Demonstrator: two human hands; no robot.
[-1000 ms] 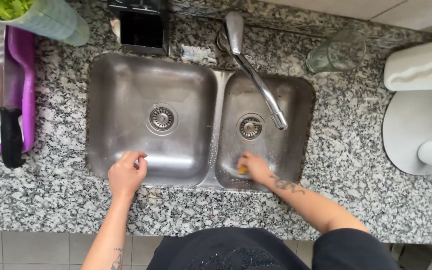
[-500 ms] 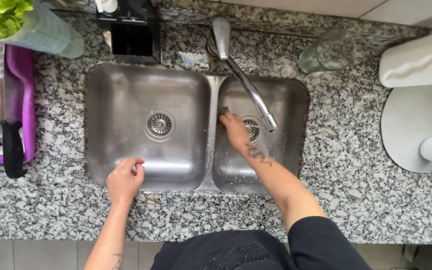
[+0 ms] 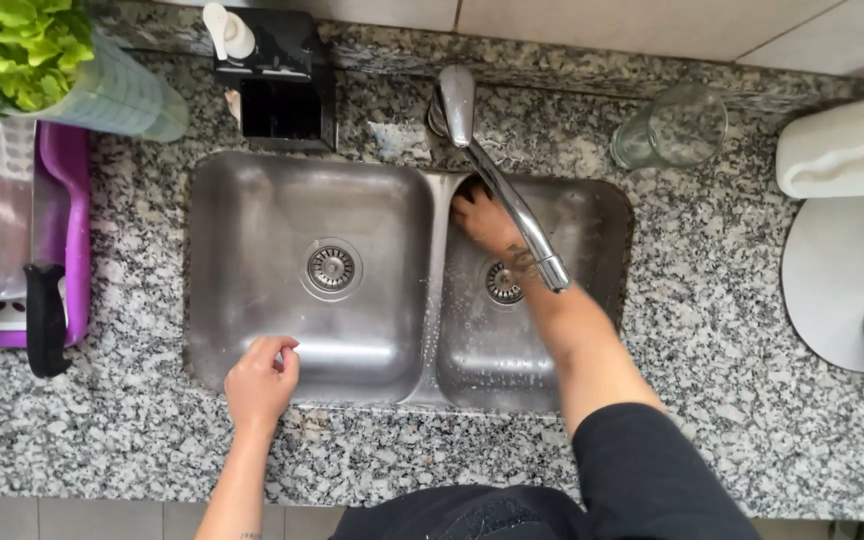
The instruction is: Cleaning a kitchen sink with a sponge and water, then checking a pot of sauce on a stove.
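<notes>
Right hand pressed into the small basin's 11 o'clock corner, under the tap; grip hidden, no sponge discernible. Left hand, fingers curled together and empty, braced on the big basin's 6 o'clock rim. Judgement: firm strokes along the corner seams would clean best.

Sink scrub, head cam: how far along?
Looks done: left basin is bare and shiny, nothing in it. In hand: right hand is pressed into the far left corner of the right basin, under the tap; whatever it holds is hidden. Left hand rests on the sink's front rim. Left: droplets cover the right basin's floor; scrubbed parts can't be told.
</notes>
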